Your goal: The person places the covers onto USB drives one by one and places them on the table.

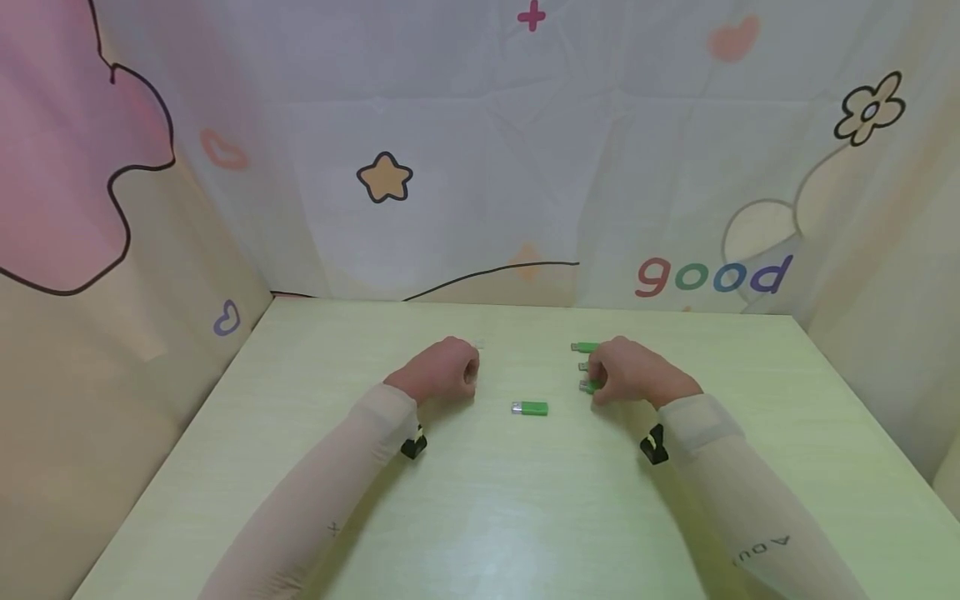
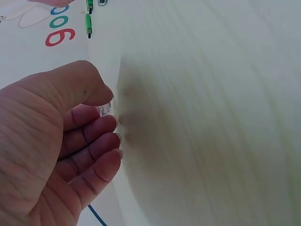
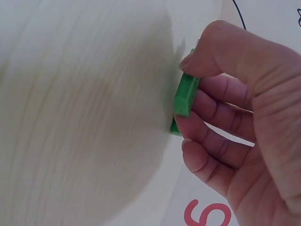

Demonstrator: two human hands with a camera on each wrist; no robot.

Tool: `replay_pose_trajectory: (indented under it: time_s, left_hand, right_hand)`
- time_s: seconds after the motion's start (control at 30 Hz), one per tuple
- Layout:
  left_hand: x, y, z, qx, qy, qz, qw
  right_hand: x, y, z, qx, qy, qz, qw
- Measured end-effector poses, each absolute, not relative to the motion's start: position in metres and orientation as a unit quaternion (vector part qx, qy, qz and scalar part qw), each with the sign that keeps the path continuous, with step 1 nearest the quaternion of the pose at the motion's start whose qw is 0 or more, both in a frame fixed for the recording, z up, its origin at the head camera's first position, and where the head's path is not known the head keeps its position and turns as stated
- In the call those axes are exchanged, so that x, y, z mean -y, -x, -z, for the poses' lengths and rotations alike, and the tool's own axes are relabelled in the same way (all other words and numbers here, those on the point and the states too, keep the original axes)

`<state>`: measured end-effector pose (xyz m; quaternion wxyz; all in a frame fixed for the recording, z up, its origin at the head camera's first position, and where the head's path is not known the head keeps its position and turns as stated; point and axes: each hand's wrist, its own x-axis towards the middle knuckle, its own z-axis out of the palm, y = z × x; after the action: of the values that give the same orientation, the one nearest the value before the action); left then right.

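My left hand (image 1: 467,373) is curled on the table left of centre. In the left wrist view its thumb and fingers pinch a small clear plastic piece (image 2: 104,109). My right hand (image 1: 598,385) rests at the right. Its thumb and fingers pinch a green USB stick (image 3: 186,94), which touches the table and pokes out of the hand (image 1: 588,387). Two more green sticks lie just beyond that hand, one (image 1: 584,347) farther off and one (image 1: 582,366) partly hidden. Another green stick (image 1: 529,407), with its metal plug bare, lies between my hands.
The pale green table (image 1: 480,517) is boxed in by printed cloth walls (image 1: 480,167) at the back and on both sides. A faint small clear bit (image 1: 480,344) lies just past my left hand. Pale sleeves cover both forearms.
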<state>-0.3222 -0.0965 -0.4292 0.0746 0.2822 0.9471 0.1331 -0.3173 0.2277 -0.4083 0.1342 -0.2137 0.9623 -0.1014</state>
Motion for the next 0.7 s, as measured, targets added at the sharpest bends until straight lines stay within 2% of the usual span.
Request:
replay_pose_trajectory:
  time_s: [0.7]
  left_hand:
    - [0.1,0.304,0.423,-0.934,-0.282,-0.209,0.07]
  right_hand:
    - [-0.227,0.306,0.397,-0.948,0.254,0.139,0.132]
